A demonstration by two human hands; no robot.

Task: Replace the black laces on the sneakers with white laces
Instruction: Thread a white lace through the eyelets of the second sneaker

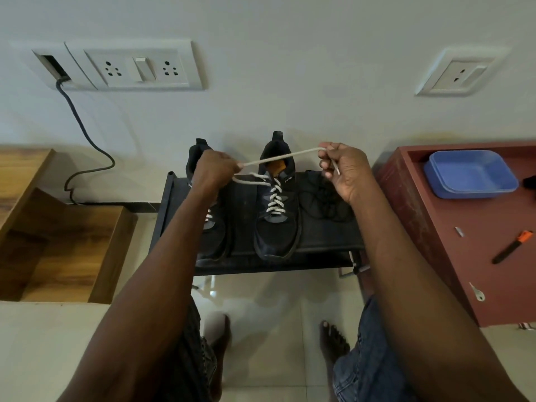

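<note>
Two sneakers (277,216) are set on a black rack (324,236) against the wall. White lace (282,156) is pinched taut between left hand (216,169) and right hand (343,172). Black laces (324,198) are heaped beside; floor tiled.

hands (278,172) pinching white lace (282,156), sneaker (277,210)

Two dark sneakers are standing side by side on a low black metal rack (319,242) against the wall: the left dark sneaker (213,242) and the right dark sneaker (277,227). A heap of black laces (322,198) is lying on the rack right of them. A white lace (278,158) is stretching above the right sneaker between the left hand (214,169) and right hand (345,169). A blue plastic tray (470,175) is sitting on the red-brown table (464,256) to the right, with an orange-tipped black tool (512,246) nearer the person. Wooden steps (58,242) are standing to the left.
</note>
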